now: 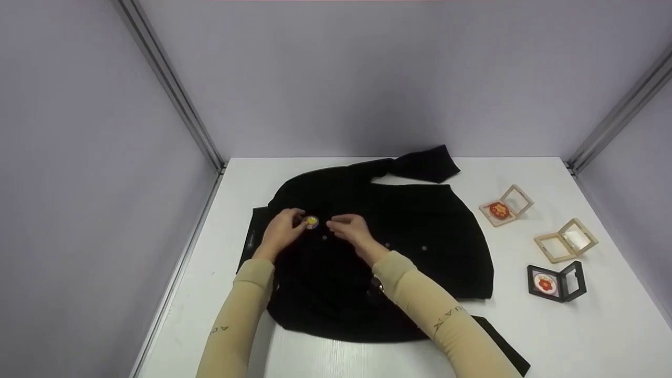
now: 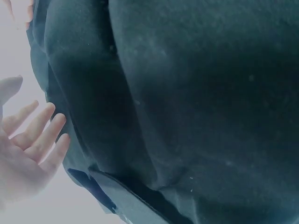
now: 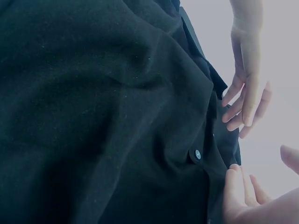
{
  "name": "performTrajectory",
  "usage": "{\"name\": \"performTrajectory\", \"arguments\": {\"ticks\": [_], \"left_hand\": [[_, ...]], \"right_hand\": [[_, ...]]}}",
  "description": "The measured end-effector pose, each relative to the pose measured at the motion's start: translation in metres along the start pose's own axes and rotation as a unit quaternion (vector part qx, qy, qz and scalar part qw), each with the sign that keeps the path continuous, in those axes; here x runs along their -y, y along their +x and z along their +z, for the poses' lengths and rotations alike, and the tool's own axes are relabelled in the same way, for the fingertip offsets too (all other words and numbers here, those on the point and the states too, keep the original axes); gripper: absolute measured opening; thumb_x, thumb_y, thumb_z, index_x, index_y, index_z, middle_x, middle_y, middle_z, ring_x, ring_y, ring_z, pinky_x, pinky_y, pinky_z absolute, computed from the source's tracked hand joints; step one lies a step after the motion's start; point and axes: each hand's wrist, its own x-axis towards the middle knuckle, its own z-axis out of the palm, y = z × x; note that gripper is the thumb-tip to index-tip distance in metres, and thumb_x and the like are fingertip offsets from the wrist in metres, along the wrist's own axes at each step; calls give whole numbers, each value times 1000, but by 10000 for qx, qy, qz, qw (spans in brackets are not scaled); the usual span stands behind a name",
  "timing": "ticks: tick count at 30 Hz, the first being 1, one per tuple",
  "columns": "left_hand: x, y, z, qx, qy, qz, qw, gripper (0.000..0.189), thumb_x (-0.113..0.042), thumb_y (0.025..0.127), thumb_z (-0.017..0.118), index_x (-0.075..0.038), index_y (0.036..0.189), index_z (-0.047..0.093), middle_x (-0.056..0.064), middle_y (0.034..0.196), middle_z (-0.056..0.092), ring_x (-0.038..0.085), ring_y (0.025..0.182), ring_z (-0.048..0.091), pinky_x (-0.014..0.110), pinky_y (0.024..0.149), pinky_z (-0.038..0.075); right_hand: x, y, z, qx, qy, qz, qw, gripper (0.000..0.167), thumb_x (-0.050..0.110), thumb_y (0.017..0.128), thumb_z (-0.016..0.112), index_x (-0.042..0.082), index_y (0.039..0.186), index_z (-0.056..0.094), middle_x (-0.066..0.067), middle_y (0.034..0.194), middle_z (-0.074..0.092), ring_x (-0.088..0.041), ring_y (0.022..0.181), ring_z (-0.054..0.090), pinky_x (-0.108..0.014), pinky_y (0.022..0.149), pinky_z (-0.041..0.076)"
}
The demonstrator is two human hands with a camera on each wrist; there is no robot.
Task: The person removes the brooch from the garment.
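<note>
A black button-up shirt [image 1: 420, 220] lies spread on the white table. On its upper left part is a round badge [image 1: 312, 222] with a yellow design and a dark rim. My left hand [image 1: 281, 229] is right beside the badge, its thumb tip at the badge's left edge. Loosely bent fingers with a gap to the thumb show on the left hand [image 2: 37, 149] in the left wrist view. My right hand [image 1: 353, 229] hovers over the shirt just right of the badge. Its fingers lie nearly straight and together, thumb apart, holding nothing. Neither wrist view shows the badge.
Along the right of the table stand opened display cases: a wooden one [image 1: 493, 221] with a red-orange badge, another wooden one [image 1: 554, 257], and a black one [image 1: 536, 290] with a red flower badge. One shirt sleeve [image 1: 425, 164] stretches toward the back wall. A shirt button [image 3: 198, 154] shows in the right wrist view.
</note>
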Motion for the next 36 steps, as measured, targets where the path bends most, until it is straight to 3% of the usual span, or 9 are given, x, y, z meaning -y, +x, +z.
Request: {"name": "performTrajectory", "arguments": {"ticks": [11, 21, 31, 36], "left_hand": [[5, 3, 6, 51, 102, -314, 9994, 42, -25, 101, 70, 0, 135, 67, 21, 127, 71, 36, 118, 69, 52, 106, 54], [5, 6, 13, 8, 208, -693, 9974, 46, -26, 102, 69, 5, 135, 64, 24, 133, 68, 39, 123, 67, 52, 109, 53], [6, 9, 15, 24, 279, -684, 9973, 50, -26, 102, 66, 9, 138, 62, 28, 138, 66, 42, 128, 65, 58, 113, 49], [7, 8, 18, 109, 376, -690, 9968, 51, -26, 102, 67, 9, 140, 61, 30, 141, 63, 43, 131, 64, 53, 114, 50]], "right_hand": [[-4, 10, 3, 238, -82, 247, 9994, 49, 15, 101, 71, -12, 140, 59, -29, 144, 61, -37, 131, 66, -44, 115, 53], [-5, 19, 14, 754, 496, 500, 9947, 60, 10, 105, 63, -16, 154, 40, -32, 160, 45, -40, 147, 52, -43, 124, 43], [-11, 26, 15, 829, 671, 620, 9924, 66, 11, 106, 61, -15, 159, 30, -31, 167, 33, -40, 154, 42, -43, 128, 37], [-17, 28, 18, 890, 795, 517, 9915, 64, 9, 108, 57, -13, 160, 28, -31, 168, 31, -39, 156, 39, -43, 128, 36]]}}
